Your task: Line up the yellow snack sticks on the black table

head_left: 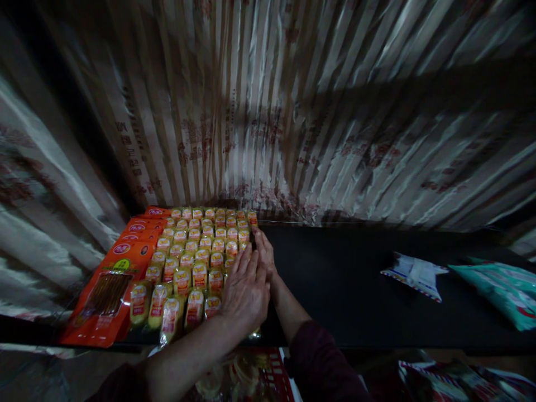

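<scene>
Rows of small yellow wrapped cakes [200, 275] with red and orange labels cover the left part of a black shelf [330, 290]. My left hand [247, 293] lies over the right side of these rows, palm down with fingers stretched out. Beyond it, my right hand [264, 252] rests along the rows' right edge, its fingers extended and near the back cakes. The two hands overlap, and the left one hides part of the right and several cakes. Neither hand visibly grips anything.
Orange snack packets [121, 251] lie overlapped to the left of the cakes. On the shelf's right stand a white-blue packet [414, 274] and a green bag [500, 287]. A red basket [281, 365] sits below the front edge, and a pleated printed sheet [268, 111] hangs behind.
</scene>
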Demonstrator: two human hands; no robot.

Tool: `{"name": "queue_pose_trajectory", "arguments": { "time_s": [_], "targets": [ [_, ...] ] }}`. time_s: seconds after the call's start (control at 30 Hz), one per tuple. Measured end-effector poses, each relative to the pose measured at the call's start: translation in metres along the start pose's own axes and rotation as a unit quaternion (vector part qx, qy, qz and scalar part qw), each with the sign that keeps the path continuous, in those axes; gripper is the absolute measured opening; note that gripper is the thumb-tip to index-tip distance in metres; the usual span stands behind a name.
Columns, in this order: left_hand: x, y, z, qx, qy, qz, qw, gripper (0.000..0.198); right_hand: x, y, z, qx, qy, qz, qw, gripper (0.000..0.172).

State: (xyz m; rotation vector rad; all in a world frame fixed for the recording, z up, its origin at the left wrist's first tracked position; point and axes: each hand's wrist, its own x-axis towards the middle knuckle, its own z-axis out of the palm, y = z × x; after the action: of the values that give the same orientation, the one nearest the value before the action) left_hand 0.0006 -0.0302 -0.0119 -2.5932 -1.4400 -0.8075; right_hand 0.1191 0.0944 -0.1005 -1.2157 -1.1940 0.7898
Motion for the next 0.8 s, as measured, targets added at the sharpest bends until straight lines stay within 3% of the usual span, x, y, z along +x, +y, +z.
{"name": "queue_pose_trajectory", "arguments": {
  "time_s": [0.17, 0.33, 0.47, 0.8],
  "targets": [
    [-0.023, 0.004, 0.007, -0.011, -0.031, 0.085, 0.996, 0.029, 0.006, 0.001, -0.002, 0.042, -0.016, 0.044, 0.998, 0.064],
    [-0.027, -0.003, 0.016, -0.013, -0.099, 0.131, 0.986, 0.049, 0.008, 0.0, -0.002, 0.079, -0.043, 0.062, 0.994, 0.067],
    [-0.028, -0.01, 0.018, -0.003, -0.131, 0.167, 0.977, 0.055, 0.006, -0.01, 0.003, 0.073, -0.061, 0.066, 0.993, 0.069],
    [-0.034, -0.02, 0.022, 0.007, -0.094, 0.173, 0.98, 0.045, 0.0, -0.017, 0.014, 0.012, -0.044, 0.065, 0.997, 0.078]
  ]
}}
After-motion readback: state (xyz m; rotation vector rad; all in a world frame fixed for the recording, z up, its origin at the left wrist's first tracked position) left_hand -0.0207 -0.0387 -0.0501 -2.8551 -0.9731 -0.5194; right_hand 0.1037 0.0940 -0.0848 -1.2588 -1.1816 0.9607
